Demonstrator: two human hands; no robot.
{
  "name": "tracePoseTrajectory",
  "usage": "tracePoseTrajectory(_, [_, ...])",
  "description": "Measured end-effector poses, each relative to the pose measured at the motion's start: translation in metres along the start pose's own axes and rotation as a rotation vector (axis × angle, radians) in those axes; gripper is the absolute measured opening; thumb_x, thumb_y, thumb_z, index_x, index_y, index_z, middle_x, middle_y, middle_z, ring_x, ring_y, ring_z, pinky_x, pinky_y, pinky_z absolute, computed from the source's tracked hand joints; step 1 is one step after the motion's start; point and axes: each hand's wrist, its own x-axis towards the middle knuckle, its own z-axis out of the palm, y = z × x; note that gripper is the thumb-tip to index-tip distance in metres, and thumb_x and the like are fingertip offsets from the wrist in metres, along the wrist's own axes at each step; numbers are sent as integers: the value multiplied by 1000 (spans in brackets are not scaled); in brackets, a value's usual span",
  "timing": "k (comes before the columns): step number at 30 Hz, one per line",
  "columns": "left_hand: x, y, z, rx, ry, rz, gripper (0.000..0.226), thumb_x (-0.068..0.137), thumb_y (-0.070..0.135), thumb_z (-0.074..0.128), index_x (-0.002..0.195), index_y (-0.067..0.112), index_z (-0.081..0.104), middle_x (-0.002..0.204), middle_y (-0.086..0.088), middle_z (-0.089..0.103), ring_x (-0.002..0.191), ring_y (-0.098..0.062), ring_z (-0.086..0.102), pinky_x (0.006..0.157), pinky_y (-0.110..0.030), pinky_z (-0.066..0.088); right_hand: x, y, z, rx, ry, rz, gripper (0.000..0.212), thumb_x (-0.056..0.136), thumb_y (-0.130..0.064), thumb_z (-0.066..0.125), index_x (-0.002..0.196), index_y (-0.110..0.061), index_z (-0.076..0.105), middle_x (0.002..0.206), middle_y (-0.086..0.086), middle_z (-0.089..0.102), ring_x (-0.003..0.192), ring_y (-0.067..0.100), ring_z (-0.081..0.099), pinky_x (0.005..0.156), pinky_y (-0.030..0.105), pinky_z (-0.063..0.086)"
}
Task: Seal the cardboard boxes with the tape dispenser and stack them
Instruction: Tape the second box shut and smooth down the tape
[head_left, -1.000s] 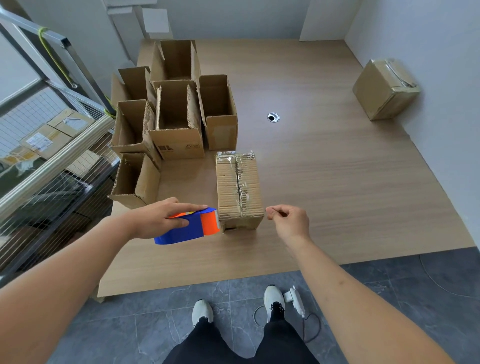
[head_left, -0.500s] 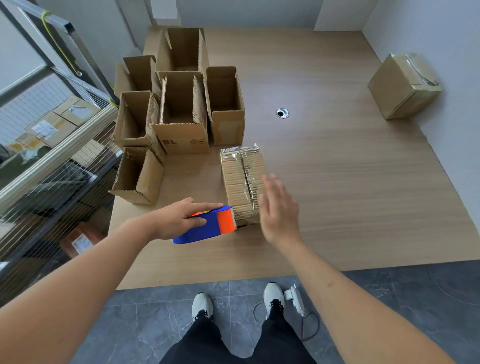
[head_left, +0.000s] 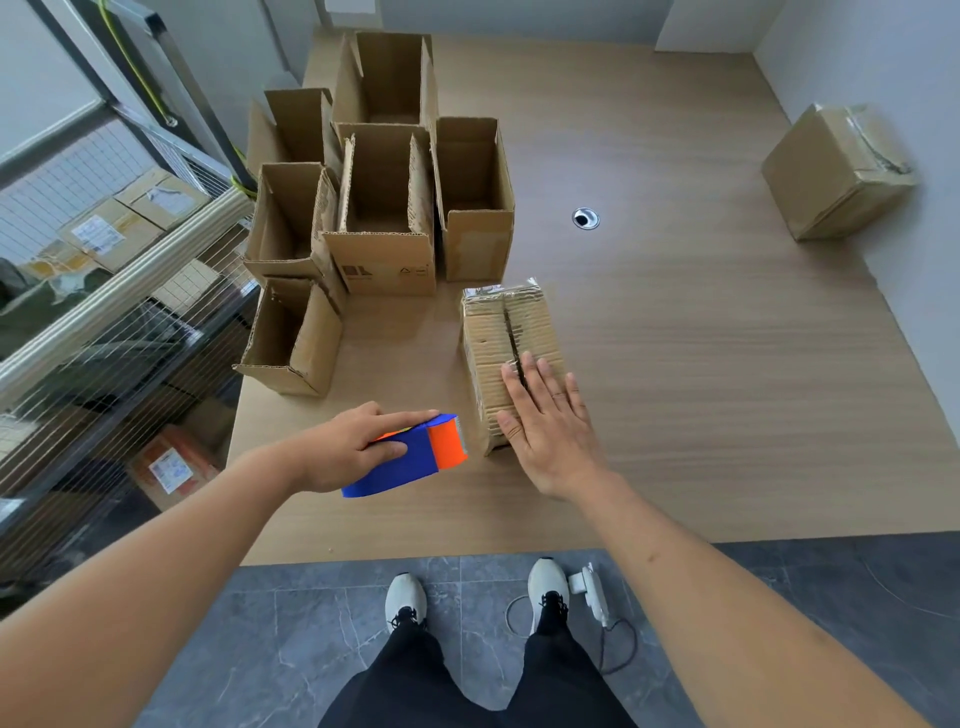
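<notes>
Head view: closed box, seam taped, lying on the wooden table near its front edge — landmark for all else. Behind and left of it, a cluster of six open boxes, flaps up; far right of it, against the wall, a sealed box. Right hand rests flat on the closed box's near end, fingers straight and slightly spread. Just left of the box, left hand grips the blue-and-orange tape dispenser, fingers curled round it.
</notes>
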Motion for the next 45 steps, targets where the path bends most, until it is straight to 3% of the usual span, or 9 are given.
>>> tracePoseTrajectory(3, [9,8,8,96,33,-7,45,107,52,32,148,66,20,110,3,51,96,-16,54,85,-35,42,0,0,-2,14,-2,1,72,96,-63,-7,161,-34,-11,169,-7,-19,153,10,-24,123,40,-18])
tracePoseTrajectory(7, [16,7,14,-98,-66,-37,36,109,48,31,145,54,36,123,15,60,107,-11,57,95,-37,43,1,-2,-2,9,-5,4,73,95,-65,-7,161,-34,-10,169,-6,-17,154,11,-21,123,39,-18])
tracePoseTrajectory(11, [13,-28,16,43,-50,-200,34,109,41,31,139,35,46,117,4,62,104,-20,58,98,-43,44,0,-1,-8,13,-55,-12,70,97,-64,-3,160,-36,-13,168,-7,-22,152,10,-26,123,40,-19])
tracePoseTrajectory(16, [9,-31,27,46,108,-170,45,105,53,29,149,61,23,109,-1,55,100,-22,52,90,-42,43,-1,-4,-8,41,-12,14,66,102,-60,6,162,-35,-3,169,-7,-14,154,10,-20,124,40,-18])
tracePoseTrajectory(21, [26,-8,43,282,308,-209,63,100,62,42,154,58,9,110,-6,43,94,-26,48,81,-36,42,-2,-9,-12,98,5,34,71,101,-67,17,163,-34,4,170,-6,-10,155,10,-16,122,37,-20])
tracePoseTrajectory(27, [39,-10,65,168,391,-317,69,98,59,54,156,54,17,118,-11,42,104,-33,48,94,-41,46,-3,-15,-13,63,38,48,81,95,-72,25,163,-29,10,171,-2,-3,157,15,-10,124,40,-17])
tracePoseTrajectory(34, [40,-4,64,136,411,-330,60,100,53,51,155,51,25,118,-10,39,105,-35,51,93,-41,49,-3,-22,-13,41,60,65,80,98,-69,28,163,-26,11,171,1,0,157,18,-8,125,44,-12])
tracePoseTrajectory(37, [40,9,56,206,442,-348,56,101,43,52,153,42,34,121,-12,38,104,-35,51,90,-42,51,-4,-24,-13,42,76,71,80,98,-69,30,163,-25,13,171,2,2,157,19,-6,126,45,-11])
tracePoseTrajectory(45, [45,38,33,281,479,-248,60,99,26,52,155,24,32,128,-13,38,106,-32,50,94,-41,50,-1,-39,-7,-35,140,122,78,96,-59,39,160,-17,23,170,10,13,157,28,5,126,54,-2])
